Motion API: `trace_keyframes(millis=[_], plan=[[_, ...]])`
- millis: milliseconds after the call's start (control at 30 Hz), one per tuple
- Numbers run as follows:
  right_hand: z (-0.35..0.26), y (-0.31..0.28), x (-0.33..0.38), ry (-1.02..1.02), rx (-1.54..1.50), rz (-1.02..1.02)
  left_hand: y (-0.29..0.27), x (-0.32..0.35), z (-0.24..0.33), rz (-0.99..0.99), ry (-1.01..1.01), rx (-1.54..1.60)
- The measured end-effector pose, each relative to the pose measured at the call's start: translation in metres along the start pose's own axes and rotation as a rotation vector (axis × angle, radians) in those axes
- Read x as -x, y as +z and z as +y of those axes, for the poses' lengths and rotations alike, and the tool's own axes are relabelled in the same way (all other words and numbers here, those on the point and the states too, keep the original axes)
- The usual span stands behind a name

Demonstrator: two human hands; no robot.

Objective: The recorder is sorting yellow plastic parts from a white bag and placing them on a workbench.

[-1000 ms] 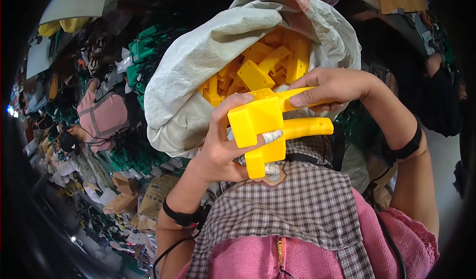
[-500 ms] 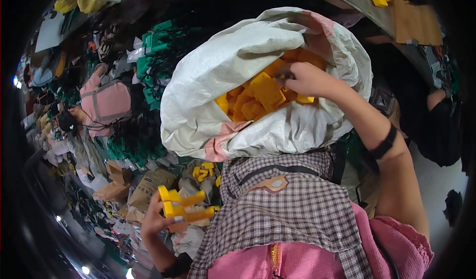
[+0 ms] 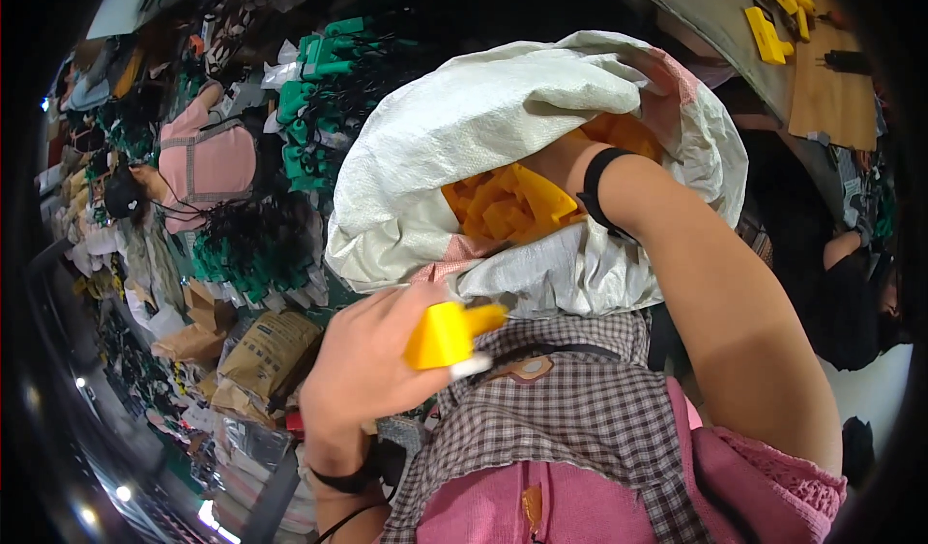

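A large white woven sack [image 3: 483,128] with faded pink stripes stands gaping in front of my body. Inside it lies a heap of orange-yellow plastic pieces [image 3: 507,206]. My right hand [image 3: 565,160] reaches in up to the black wristband, under the sack's folded rim, so its fingers are hidden. Near the sack's front edge, my left hand [image 3: 362,360] is closed around a bright yellow plastic piece [image 3: 440,336], slightly blurred, with a narrower prong sticking out to the right. Something white shows at a fingertip of this hand.
Green plastic parts with black cords [image 3: 314,109] are piled left of the sack. A person in pink [image 3: 208,162] works beyond them. More yellow pieces [image 3: 768,34] lie on a table at the upper right. A brown paper sack [image 3: 266,360] stands at lower left.
My left hand has come up and right, toward the sack, with the yellow piece in it. My right hand has gone deeper into the sack, and its fingers are now out of sight.
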State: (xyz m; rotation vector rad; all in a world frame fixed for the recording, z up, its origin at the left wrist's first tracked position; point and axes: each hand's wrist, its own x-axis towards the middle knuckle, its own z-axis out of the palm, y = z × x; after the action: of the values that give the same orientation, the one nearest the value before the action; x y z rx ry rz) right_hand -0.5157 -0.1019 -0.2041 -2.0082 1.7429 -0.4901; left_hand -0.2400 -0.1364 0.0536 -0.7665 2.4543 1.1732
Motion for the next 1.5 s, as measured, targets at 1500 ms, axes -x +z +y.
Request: trace_keyframes(millis=[1500], plan=[[-0.064, -0.098, 0.126, 1.139, -1.815, -0.345, 0.054, -0.066, 0.039, 0.124, 0.399, -0.381]])
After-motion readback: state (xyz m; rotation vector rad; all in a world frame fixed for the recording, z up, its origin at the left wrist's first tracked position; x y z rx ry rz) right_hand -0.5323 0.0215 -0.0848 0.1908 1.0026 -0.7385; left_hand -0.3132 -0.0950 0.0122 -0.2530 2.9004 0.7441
